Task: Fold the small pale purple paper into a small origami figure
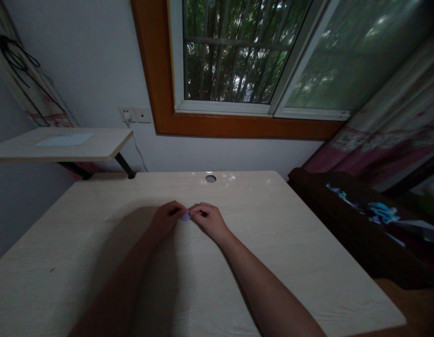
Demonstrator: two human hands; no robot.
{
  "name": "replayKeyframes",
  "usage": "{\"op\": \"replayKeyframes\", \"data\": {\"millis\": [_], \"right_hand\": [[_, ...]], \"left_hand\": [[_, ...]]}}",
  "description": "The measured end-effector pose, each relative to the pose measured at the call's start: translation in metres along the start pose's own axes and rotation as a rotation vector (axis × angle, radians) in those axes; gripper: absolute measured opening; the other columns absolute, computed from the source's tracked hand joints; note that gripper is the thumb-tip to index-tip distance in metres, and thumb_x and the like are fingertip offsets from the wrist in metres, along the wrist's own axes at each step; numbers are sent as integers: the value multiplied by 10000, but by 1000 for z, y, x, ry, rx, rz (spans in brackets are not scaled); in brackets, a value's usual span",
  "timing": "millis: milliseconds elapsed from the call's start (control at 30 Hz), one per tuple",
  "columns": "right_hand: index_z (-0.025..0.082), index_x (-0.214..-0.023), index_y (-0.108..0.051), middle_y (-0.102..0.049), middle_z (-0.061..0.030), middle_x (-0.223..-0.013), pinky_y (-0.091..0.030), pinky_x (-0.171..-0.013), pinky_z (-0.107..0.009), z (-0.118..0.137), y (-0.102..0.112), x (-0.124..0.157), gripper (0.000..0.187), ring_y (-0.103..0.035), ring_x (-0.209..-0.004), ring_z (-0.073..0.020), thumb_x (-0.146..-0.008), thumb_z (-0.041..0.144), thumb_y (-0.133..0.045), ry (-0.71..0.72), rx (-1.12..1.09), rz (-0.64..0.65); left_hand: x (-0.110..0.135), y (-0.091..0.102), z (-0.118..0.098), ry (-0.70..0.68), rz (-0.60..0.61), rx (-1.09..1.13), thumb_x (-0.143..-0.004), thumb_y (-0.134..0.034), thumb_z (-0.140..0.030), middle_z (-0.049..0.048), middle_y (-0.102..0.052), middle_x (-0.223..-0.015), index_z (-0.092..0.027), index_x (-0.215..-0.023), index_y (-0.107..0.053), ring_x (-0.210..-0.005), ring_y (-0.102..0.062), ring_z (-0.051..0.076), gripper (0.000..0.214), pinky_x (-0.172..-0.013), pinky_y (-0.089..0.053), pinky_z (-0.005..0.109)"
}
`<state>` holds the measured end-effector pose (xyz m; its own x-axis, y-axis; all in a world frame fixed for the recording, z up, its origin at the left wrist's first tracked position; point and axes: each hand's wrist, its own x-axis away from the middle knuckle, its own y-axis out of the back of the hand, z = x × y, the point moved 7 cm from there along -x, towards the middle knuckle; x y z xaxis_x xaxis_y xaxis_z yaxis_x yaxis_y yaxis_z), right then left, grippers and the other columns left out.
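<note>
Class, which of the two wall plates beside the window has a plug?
The left plate, nearer the shelf: a plug sits in it, its cord hanging down. The right plate has none.

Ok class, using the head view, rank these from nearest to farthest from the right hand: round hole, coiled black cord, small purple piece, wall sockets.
1. Small purple piece: at the right hand's fingertips, on its left.
2. Round hole: beyond the hand, near the desk's far edge.
3. Wall sockets: farther back, left.
4. Coiled black cord: far upper left.
</note>
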<state>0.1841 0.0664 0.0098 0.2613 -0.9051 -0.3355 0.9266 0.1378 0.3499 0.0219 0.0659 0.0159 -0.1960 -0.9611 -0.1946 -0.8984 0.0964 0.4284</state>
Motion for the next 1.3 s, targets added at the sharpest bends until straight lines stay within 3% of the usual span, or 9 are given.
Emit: {"op": "replayKeyframes", "data": {"millis": [1300], "right_hand": [[204, -810, -751, -653, -12, -737, -417, -624, -238, 0, -1, -3, 118, -562, -660, -131, -841, 257, -649, 0, 4, 1]], "left_hand": [[-1, 0, 4, 2, 0, -9, -838, -603, -405, 24, -694, -766, -184, -799, -708, -751, -615, 179, 247, -714, -460, 266]]}}
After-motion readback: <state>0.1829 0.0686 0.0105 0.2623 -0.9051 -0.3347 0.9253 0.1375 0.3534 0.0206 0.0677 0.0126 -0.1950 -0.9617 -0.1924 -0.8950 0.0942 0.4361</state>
